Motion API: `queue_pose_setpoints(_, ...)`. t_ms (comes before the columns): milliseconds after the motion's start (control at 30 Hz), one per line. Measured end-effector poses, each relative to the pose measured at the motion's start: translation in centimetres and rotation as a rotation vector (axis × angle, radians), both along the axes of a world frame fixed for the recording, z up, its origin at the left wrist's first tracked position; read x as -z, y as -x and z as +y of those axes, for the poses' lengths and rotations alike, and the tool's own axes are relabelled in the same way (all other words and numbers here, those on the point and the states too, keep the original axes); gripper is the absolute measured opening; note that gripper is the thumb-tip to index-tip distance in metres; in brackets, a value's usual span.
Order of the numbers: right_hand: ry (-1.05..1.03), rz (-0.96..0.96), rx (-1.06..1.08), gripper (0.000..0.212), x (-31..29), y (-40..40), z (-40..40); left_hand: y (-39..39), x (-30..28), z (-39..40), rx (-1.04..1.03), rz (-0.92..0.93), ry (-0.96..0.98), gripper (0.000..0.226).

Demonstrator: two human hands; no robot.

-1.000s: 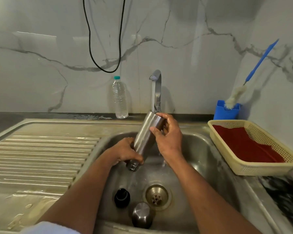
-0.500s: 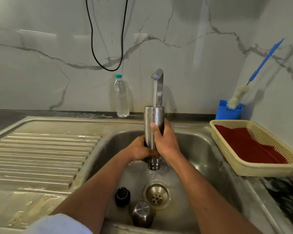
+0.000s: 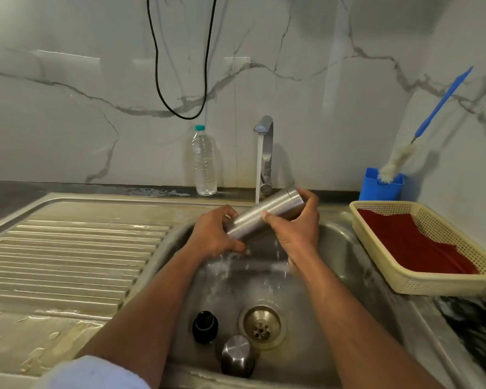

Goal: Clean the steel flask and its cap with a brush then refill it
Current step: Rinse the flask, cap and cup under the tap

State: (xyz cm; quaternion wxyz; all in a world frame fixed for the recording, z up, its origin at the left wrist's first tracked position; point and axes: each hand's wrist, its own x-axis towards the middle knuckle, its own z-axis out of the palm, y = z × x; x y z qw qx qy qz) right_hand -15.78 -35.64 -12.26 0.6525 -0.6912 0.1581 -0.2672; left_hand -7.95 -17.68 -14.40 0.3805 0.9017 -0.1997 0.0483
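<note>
The steel sink (image 3: 337,248) fills the middle of the view, its ribbed draining board (image 3: 73,259) running off to the left, wet in the near corner, and a marble-patterned wall behind. To the right sits a cream plastic basket (image 3: 382,265) with something red inside, placed where washed pieces could be set to drain. Far right, a blue holder (image 3: 376,189) keeps the bottle brush (image 3: 396,164) upright and within reach, its blue handle leaning on the wall; it looks untouched at this moment, so the step in hand reads as rinsing. A clear plastic water bottle (image 3: 204,161) stands against the wall just left of the tap (image 3: 266,153), perhaps for the refill. The tap runs, and the steel flask (image 3: 264,216) is held over the basin under the stream, tilted with its lower end to the left and near, likely so water drains from the mouth; water splashes below it. The left hand (image 3: 213,234) grips the lower end, fingers curled round it, and the right hand (image 3: 298,220) is wrapped round the upper end, thumb across the body. On the sink floor near the drain (image 3: 261,324) lie the black inner stopper (image 3: 204,327) and the steel cap (image 3: 237,355), parked there until their turn.
</note>
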Motion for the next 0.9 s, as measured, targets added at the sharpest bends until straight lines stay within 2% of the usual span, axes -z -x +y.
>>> queue_pose_setpoints(67,-0.063,0.006,-0.009,0.085,-0.3,-0.1,-0.4,0.1,-0.3,1.0,0.02,-0.012,0.084,0.086)
queue_pose_setpoints(167,-0.277,0.037,-0.012,0.072,-0.7,0.0,-0.7,0.3,-1.0,2.0,0.021,0.005,0.321,0.09)
queue_pose_setpoints(300,-0.546,0.154,-0.003,0.083,-0.5,0.1,-0.7,-0.5,-1.4,2.1,-0.043,0.061,0.656,0.102)
queue_pose_setpoints(367,-0.666,0.181,0.001,0.069,-0.3,0.3,-0.7,-0.7,-1.3,1.8,-0.028,0.139,0.799,0.106)
queue_pose_setpoints(467,-0.785,0.219,-0.041,0.03,0.1,0.6,-0.7,-0.1,-1.6,0.5,0.037,0.234,0.934,0.09)
queue_pose_setpoints(500,-0.816,0.226,-0.053,0.022,0.1,0.7,-0.7,0.1,-1.7,-0.1,0.065,0.252,0.945,0.08)
queue_pose_setpoints(567,-0.869,0.245,-0.083,0.019,0.5,0.5,-0.7,0.6,-1.9,-1.6,0.115,0.277,0.938,0.07)
queue_pose_setpoints(700,-0.797,0.377,-0.191,0.035,1.2,-0.1,-0.3,0.6,-1.3,-4.4,0.136,0.268,0.909,0.079)
queue_pose_setpoints(800,-0.576,0.602,-0.186,0.043,1.6,0.2,-0.2,0.7,-0.9,-5.1,0.082,0.236,0.845,0.077)
queue_pose_setpoints(900,-0.354,0.58,-0.061,0.045,1.9,0.2,0.4,1.0,-0.7,-4.8,0.059,0.122,0.682,0.07)
